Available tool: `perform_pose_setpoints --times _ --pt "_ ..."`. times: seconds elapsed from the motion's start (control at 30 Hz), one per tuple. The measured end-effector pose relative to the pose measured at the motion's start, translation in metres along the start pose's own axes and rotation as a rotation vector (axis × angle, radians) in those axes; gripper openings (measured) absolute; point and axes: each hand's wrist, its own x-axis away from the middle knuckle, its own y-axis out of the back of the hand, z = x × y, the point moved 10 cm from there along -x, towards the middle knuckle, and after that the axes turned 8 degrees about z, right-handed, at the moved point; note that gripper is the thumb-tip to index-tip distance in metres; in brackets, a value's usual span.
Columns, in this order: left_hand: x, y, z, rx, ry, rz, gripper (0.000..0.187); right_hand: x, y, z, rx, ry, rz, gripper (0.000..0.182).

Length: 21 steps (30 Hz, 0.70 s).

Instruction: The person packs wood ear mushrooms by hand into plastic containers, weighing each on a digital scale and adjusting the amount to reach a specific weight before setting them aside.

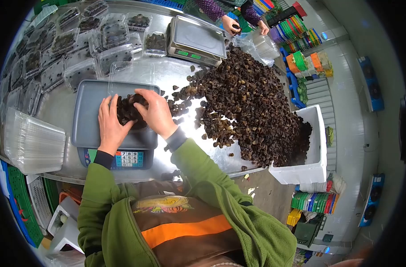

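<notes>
My left hand [111,127] and my right hand [156,113] curve around a small heap of dark brown pieces [126,110], which look like mushroom caps. They are over the grey pan of a digital scale [87,115], fingers closed in against the heap from both sides. A clear plastic lid [131,73] stands open just behind the hands; the box under the heap is mostly hidden. The scale's keypad [129,159] faces me below my wrists.
A large pile of the same pieces [247,98] spreads rightward to a white foam box [318,142]. Filled clear boxes [80,73] crowd the back left, stacked empty trays [34,140] the near left. A second scale [198,38] stands behind; a co-worker's hands [232,24] are beyond it.
</notes>
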Motion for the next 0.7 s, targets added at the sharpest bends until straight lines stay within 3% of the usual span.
perform_pose_setpoints --times 0.17,0.3,0.37,0.4,0.5,0.57,0.7 --pt "0.005 0.01 0.004 0.048 0.034 0.028 0.102 0.002 -0.01 0.008 -0.005 -0.079 0.224 0.035" --pt "0.01 0.02 0.015 0.16 0.098 0.096 0.104 -0.006 0.01 -0.001 -0.113 0.028 0.129 0.035" --pt "0.013 0.03 0.024 0.145 0.128 0.11 0.099 0.004 0.04 0.001 -0.419 -0.15 0.078 0.036" --pt "0.014 0.037 0.034 0.184 0.144 0.086 0.095 0.009 0.054 -0.009 -0.392 -0.143 0.029 0.038" --pt "0.018 0.059 0.072 0.2 0.235 0.037 0.082 0.046 0.084 -0.08 -0.585 -0.241 -0.1 0.042" --pt "0.027 0.078 0.111 0.368 0.4 -0.109 0.074 0.086 0.094 -0.132 -0.68 -0.468 -0.153 0.041" --pt "0.019 0.093 0.159 0.382 0.446 -0.189 0.068 0.16 0.097 -0.204 -0.839 -0.696 -0.258 0.04"
